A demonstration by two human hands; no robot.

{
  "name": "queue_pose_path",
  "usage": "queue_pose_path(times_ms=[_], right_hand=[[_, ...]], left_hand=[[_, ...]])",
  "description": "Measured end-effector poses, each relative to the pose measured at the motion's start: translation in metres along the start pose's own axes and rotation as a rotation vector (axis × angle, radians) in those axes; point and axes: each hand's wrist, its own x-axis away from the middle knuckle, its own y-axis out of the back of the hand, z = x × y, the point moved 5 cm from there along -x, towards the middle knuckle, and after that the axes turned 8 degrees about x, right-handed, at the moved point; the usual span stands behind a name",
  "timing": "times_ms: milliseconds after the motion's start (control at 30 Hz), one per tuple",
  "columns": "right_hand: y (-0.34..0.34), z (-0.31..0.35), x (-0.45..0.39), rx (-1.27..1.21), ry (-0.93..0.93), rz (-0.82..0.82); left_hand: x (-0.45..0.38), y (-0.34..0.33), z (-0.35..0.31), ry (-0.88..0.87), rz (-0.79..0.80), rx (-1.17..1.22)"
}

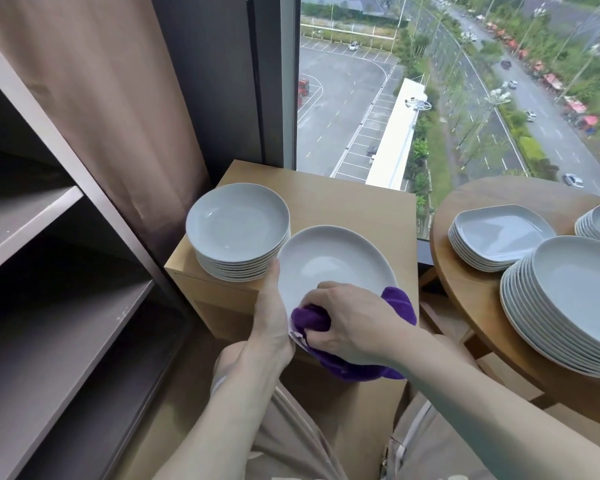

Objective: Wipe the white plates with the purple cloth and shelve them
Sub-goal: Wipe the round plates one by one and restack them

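Window corner, wooden stand point(343, 209) as landmark. Plate point(329, 261) held tilted above stand's near edge, face up toward wiper. Left hand point(271, 320) clamps plate's left rim, likely bracing against rubbing. Right hand point(350, 323) clenched round bunched cloth point(312, 318), pressing near rim. Stack point(238, 230) on stand's left. Shelves point(49, 271) left of stand, close for shelving. More stacks point(568, 299) on table right of stand.

— Where does your one view sit?
— On your head, looking forward and steeply down, close over the small desk point(326, 209) at your knees.
— What frames it?
— Shelves point(32, 230) on your left, a window point(430, 81) ahead, a round desk point(465, 271) on your right.
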Motion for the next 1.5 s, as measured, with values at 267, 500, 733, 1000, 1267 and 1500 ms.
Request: queue_pose_path(times_ms=[267, 500, 733, 1000, 1267, 1500], right_hand=[[-0.001, -0.060, 0.012, -0.096, -0.331, 0.008], [0.002, -0.092, 0.013, -0.006, -0.475, -0.274], [0.012, -0.123, 0.030, -0.320, -0.555, -0.591], [0.008, -0.113, 0.026, -0.530, -0.449, -0.612], [-0.004, -0.077, 0.006, -0.659, -0.319, -0.570], [-0.010, -0.069, 0.006, -0.625, -0.275, -0.522]], left_hand=[[-0.001, 0.004, -0.017, -0.191, 0.038, -0.141], [0.015, -0.004, 0.001, -0.145, 0.084, -0.250], [0.009, 0.018, 0.002, -0.123, -0.032, -0.134], [-0.001, 0.027, -0.054, -0.351, -0.144, -0.074], [-0.031, 0.041, -0.096, -0.362, -0.327, -0.063], [-0.054, 0.056, -0.112, -0.391, -0.594, -0.466]])
